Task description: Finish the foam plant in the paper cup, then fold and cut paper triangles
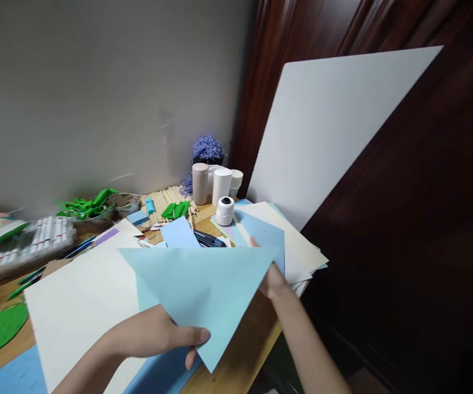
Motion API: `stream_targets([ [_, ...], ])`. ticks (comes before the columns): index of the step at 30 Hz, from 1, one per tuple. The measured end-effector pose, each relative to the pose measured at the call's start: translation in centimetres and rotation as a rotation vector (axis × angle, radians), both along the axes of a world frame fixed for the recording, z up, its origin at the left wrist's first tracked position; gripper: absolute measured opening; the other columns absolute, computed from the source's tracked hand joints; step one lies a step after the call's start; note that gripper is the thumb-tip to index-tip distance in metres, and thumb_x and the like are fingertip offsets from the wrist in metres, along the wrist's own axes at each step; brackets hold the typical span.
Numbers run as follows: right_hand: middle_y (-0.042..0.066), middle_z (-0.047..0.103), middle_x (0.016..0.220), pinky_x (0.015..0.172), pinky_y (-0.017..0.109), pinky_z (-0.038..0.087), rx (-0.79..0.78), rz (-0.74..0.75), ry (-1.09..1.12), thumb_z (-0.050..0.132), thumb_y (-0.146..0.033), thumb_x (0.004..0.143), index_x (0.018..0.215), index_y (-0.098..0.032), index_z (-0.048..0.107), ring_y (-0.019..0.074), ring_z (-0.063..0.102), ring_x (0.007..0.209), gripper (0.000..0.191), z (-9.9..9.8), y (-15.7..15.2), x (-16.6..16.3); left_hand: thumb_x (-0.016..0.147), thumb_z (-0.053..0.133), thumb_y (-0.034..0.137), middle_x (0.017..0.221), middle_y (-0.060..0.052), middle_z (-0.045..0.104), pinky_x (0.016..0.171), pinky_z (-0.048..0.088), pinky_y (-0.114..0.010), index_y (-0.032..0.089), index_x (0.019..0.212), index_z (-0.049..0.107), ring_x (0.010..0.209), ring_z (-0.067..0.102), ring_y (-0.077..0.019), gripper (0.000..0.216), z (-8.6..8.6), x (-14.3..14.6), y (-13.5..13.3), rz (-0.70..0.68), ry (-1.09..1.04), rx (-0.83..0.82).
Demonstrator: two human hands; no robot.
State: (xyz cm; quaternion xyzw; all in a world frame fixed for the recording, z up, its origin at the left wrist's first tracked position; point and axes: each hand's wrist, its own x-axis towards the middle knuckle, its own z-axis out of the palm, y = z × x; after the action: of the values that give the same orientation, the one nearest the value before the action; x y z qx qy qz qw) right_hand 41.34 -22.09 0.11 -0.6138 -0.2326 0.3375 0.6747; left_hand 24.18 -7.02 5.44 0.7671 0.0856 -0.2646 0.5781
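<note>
A light blue triangular sheet of paper (203, 290) hangs in front of me above the table, its long edge at the top and a point facing down. My left hand (158, 331) pinches it near the lower point, thumb on the front face and fingers behind. My right hand (273, 280) is at the sheet's right edge, mostly behind it. One fingertip shows above the top edge; the other fingers are hidden, so its grip is unclear. Under my left arm lies a large white sheet (80, 295).
Stacked paper (297, 235) lies at the right table edge. Behind are a white round bottle (225, 211), two cylinders, paper cups (236, 181), purple yarn (209, 146) and wooden sticks (162, 198). Markers (51, 235) and a green disc (0, 331) are left. A white board (334, 120) leans right.
</note>
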Motion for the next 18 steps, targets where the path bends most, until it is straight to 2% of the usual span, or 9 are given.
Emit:
stream_targets([
  [2,0.012,0.068,0.087,0.074,0.036,0.05,0.049,-0.081,0.229,0.025,-0.07,0.079,0.089,-0.012,0.065,0.0233,0.064,0.08,0.071,-0.1,-5.0,2.0,0.077,0.051,0.038,0.059,0.0,0.062,0.073,0.038,-0.023,0.02,0.057,0.065,0.066,0.052,-0.0158,0.031,0.0,2.9,-0.4,-0.15,-0.028,-0.064],
  [3,0.013,0.068,0.087,0.071,0.035,0.05,0.052,-0.147,0.253,0.026,-0.071,0.078,0.091,-0.012,0.065,0.0232,0.064,0.078,0.072,-0.4,-7.4,2.8,0.076,0.052,0.037,0.058,0.0,0.061,0.07,0.038,-0.023,0.019,0.058,0.065,0.063,0.05,-0.0149,0.029,-0.3,4.5,-0.8,-0.205,-0.041,-0.084],
  [4,0.012,0.068,0.089,0.069,0.033,0.051,0.037,-0.215,0.231,0.034,-0.068,0.078,0.094,-0.013,0.065,0.0224,0.063,0.078,0.065,-0.8,-9.7,3.6,0.076,0.053,0.037,0.057,0.0,0.061,0.065,0.037,-0.023,0.019,0.061,0.065,0.059,0.047,-0.0138,0.027,-0.6,6.1,-1.3,-0.239,-0.05,-0.098],
  [6,0.007,0.068,0.083,0.061,0.029,0.05,-0.029,-0.355,0.12,0.064,-0.049,0.069,0.089,-0.017,0.066,0.0189,0.062,0.069,0.038,-1.8,-13.5,4.7,0.075,0.055,0.04,0.058,0.0,0.06,0.054,0.032,-0.022,0.016,0.064,0.064,0.052,0.04,-0.0111,0.028,-1.7,9.4,-2.6,-0.243,-0.097,-0.113],
  [8,0.005,0.067,0.073,0.057,0.029,0.051,-0.095,-0.452,0.08,0.072,-0.037,0.063,0.082,-0.018,0.065,0.0178,0.06,0.062,0.028,-2.8,-16.1,5.8,0.074,0.053,0.046,0.056,-0.001,0.057,0.049,0.027,-0.023,0.013,0.06,0.062,0.047,0.033,-0.0089,0.037,-3.1,12.6,-4.0,-0.199,-0.154,-0.081],
  [11,0.006,0.066,0.069,0.058,0.031,0.052,-0.073,-0.646,0.143,0.062,-0.04,0.072,0.082,-0.018,0.065,0.018,0.061,0.06,0.024,-4.0,-17.8,7.3,0.074,0.05,0.052,0.053,-0.001,0.055,0.047,0.028,-0.023,0.013,0.056,0.059,0.045,0.036,-0.0089,0.044,-5.3,16.7,-5.7,-0.107,-0.214,0.204],
  [14,0.009,0.066,0.08,0.06,0.033,0.054,-0.03,-0.804,0.159,0.048,-0.047,0.079,0.084,-0.015,0.066,0.0181,0.061,0.063,0.036,-4.7,-17.5,8.3,0.077,0.048,0.048,0.057,-0.003,0.058,0.052,0.033,-0.025,0.014,0.057,0.058,0.052,0.047,-0.0134,0.04,-6.9,19.5,-6.4,0.004,-0.247,0.503],
  [18,0.011,0.065,0.091,0.06,0.033,0.052,-0.162,-0.891,-0.062,0.06,-0.045,0.069,0.082,-0.015,0.065,0.0233,0.061,0.078,0.033,-5.6,-16.0,8.4,0.082,0.044,0.04,0.082,-0.013,0.063,0.063,0.037,-0.031,0.012,0.079,0.058,0.077,0.057,-0.0255,0.031,-7.3,20.6,-6.6,0.182,-0.293,0.756],
])
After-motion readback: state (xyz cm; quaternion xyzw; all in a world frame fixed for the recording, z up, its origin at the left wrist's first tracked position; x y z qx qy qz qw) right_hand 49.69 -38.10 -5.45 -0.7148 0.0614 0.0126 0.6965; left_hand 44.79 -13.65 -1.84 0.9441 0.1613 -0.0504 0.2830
